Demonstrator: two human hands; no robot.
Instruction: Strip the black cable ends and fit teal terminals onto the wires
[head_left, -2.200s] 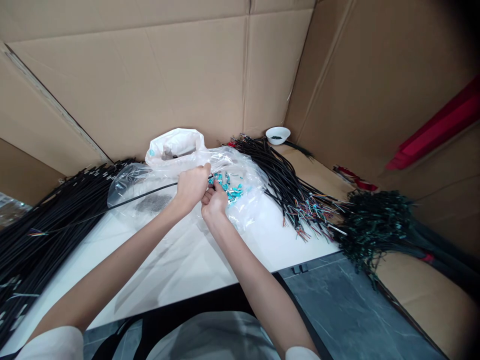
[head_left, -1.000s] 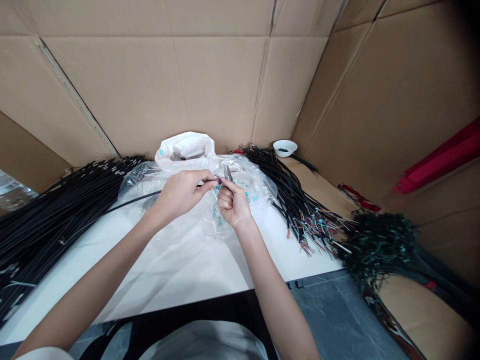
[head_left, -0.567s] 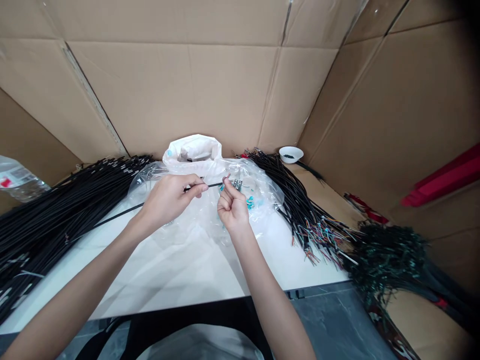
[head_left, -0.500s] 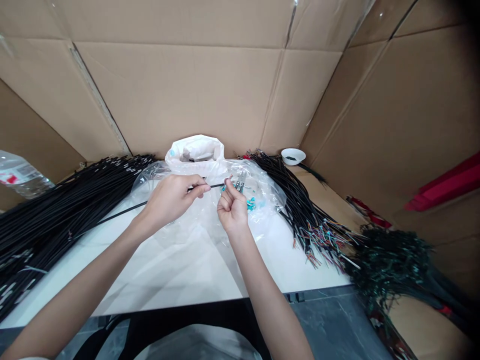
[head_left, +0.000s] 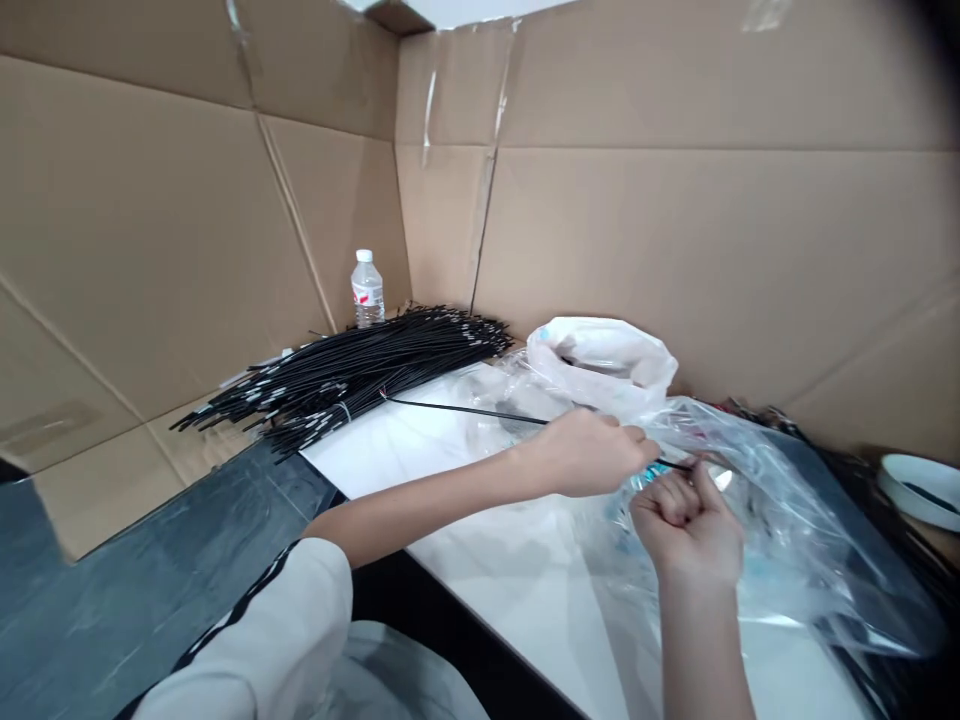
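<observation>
A thin black cable stretches across the white table from the left pile to my hands. My left hand is closed around it near its right end. Just to the right, my right hand is closed in a pinch at the cable's tip, which the fingers mostly hide. A short length of the cable shows between the two hands. Beneath them lies a clear plastic bag, with small turquoise bits beside my fingers. A white bag with a rolled-open top stands behind.
A large pile of black cables lies at the table's left end, with a water bottle behind it. On the right are a white bowl and more dark cables. Cardboard walls enclose the table.
My head view has swung left, bringing the whole left pile and the bottle into view. Both hands still hold the cable, now closer together.
</observation>
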